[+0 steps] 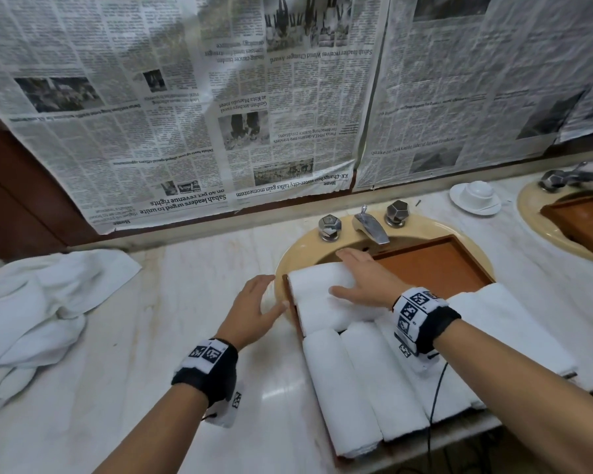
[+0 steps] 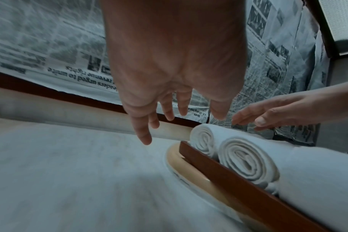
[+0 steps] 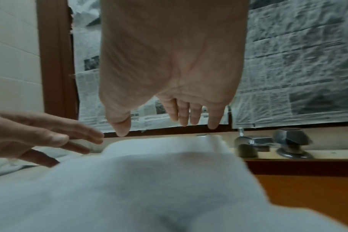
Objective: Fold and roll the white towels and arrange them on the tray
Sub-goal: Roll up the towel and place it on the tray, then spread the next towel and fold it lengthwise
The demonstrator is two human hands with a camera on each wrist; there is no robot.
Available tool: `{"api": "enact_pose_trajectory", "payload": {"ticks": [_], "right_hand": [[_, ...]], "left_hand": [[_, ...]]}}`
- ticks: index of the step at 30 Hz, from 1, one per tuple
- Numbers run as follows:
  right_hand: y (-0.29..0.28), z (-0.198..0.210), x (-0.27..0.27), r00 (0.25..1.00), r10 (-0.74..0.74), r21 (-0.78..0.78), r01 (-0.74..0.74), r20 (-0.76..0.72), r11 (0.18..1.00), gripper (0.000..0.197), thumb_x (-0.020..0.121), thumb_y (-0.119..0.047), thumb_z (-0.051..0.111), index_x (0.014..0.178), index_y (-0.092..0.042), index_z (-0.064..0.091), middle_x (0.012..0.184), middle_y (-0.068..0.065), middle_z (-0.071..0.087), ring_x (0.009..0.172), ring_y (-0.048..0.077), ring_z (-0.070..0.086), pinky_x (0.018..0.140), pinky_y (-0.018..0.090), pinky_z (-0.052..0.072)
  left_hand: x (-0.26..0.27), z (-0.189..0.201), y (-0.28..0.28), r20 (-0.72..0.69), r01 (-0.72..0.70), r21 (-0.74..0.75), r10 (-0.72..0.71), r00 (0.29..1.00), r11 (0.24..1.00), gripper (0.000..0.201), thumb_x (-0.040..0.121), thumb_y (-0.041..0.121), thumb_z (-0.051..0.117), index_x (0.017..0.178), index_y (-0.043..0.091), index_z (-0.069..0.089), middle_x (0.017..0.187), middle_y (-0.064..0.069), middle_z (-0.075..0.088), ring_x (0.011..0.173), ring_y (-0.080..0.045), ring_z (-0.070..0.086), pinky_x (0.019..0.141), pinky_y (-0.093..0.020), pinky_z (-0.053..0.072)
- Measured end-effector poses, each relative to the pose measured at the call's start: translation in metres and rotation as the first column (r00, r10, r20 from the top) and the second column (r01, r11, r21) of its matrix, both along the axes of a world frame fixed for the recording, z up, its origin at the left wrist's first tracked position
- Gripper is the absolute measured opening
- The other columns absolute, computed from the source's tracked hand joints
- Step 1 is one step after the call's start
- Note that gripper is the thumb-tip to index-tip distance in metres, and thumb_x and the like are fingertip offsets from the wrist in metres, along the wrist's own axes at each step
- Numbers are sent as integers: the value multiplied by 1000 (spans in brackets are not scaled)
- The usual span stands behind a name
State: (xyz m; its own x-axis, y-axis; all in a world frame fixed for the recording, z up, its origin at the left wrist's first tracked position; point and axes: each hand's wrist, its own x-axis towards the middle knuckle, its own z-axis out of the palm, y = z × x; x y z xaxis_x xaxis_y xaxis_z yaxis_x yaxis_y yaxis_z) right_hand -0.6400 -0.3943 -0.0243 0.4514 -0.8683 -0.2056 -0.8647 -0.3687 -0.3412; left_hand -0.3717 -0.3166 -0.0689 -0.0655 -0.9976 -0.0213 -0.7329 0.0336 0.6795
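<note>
Rolled towels [image 1: 356, 381] – tray [image 1: 439, 265], right hand [image 1: 363, 278] (flat)

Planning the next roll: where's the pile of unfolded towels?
In the head view, the unfolded towels lie heaped on the marble counter at far left, well left of the sink and tray.

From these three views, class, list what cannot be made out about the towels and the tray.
- Head view: right hand and wristband hide part of the rolled towels.
- Right wrist view: blurred towel fills the foreground, hiding most of the tray.
- Left wrist view: the frame edge cuts off the tray's right side.
</note>
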Motion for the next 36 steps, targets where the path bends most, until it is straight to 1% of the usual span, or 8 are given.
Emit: {"api": "enact_pose_trajectory", "payload": {"ticks": [8, 13, 20, 24, 27, 30, 33, 36], "right_hand": [[65, 7, 109, 986, 164, -69, -164, -3, 984, 85, 91, -55, 59, 155, -12, 23, 160, 6, 25, 146, 22, 24, 118, 33, 19], [104, 0, 203, 977, 213, -26, -212, 23, 977, 80, 94, -55, 54, 155, -15, 21, 161, 1, 21, 147, 17, 21, 117, 32, 19], [147, -21, 333, 956, 267, 98, -279, 119, 955, 77, 95, -52, 55, 155, -17, 23, 161, -2, 21, 146, 15, 24, 116, 32, 27], [150, -35, 387, 948, 284, 125, -302, 145, 945, 72, 96, -50, 54, 154, -16, 27, 158, -1, 26, 143, 18, 31, 113, 31, 29], [136, -45, 421, 948, 275, 128, -296, 163, 946, 69, 97, -48, 54, 152, -13, 30, 155, 1, 31, 139, 20, 35, 111, 31, 31], [116, -53, 451, 941, 275, 92, -297, 197, 950, 67, 97, -46, 54, 152, -13, 31, 154, 3, 34, 139, 21, 37, 110, 31, 32], [96, -54, 478, 925, 293, 24, -307, 241, 951, 67, 97, -42, 56, 152, -11, 31, 153, 6, 36, 137, 24, 39, 109, 32, 34], [86, -54, 502, 899, 304, -18, -315, 315, 949, 67, 97, -40, 58, 152, -12, 31, 151, 8, 37, 136, 25, 40, 109, 32, 34]], "left_hand": [[96, 5, 68, 50, -112, -29, 114, 992, 993, 66, 94, 53, 58, 150, 25, 37, 155, 4, 35, 141, -17, 34, 112, -28, 26], [191, 3, 125, 68, -207, 15, 206, 976, 978, 63, 94, 53, 57, 149, 27, 38, 155, 7, 34, 142, -15, 32, 113, -31, 28], [318, -3, 184, 128, -373, -9, 371, 920, 928, 59, 93, 35, 65, 145, 17, 44, 149, -1, 42, 137, -21, 38, 114, -36, 32], [371, -6, 179, 209, -453, -111, 466, 860, 885, 59, 85, 27, 73, 138, 11, 52, 144, -9, 47, 132, -34, 44, 106, -45, 39], [399, 0, 157, 286, -529, -176, 557, 780, 830, 64, 80, 34, 76, 137, 17, 52, 150, -8, 40, 133, -36, 39, 103, -50, 42], [424, 1, 134, 323, -614, -85, 605, 728, 785, 68, 82, 40, 73, 142, 25, 44, 156, -6, 27, 135, -36, 30, 108, -48, 36], [442, -5, 120, 265, -595, -25, 579, 771, 804, 51, 85, 28, 70, 134, 21, 55, 139, -10, 47, 126, -35, 45, 105, -41, 37], [439, 2, 121, 96, -573, -154, 589, 802, 805, 20, 86, 7, 64, 100, 17, 72, 105, -2, 65, 98, -24, 61, 87, -34, 47]]}}
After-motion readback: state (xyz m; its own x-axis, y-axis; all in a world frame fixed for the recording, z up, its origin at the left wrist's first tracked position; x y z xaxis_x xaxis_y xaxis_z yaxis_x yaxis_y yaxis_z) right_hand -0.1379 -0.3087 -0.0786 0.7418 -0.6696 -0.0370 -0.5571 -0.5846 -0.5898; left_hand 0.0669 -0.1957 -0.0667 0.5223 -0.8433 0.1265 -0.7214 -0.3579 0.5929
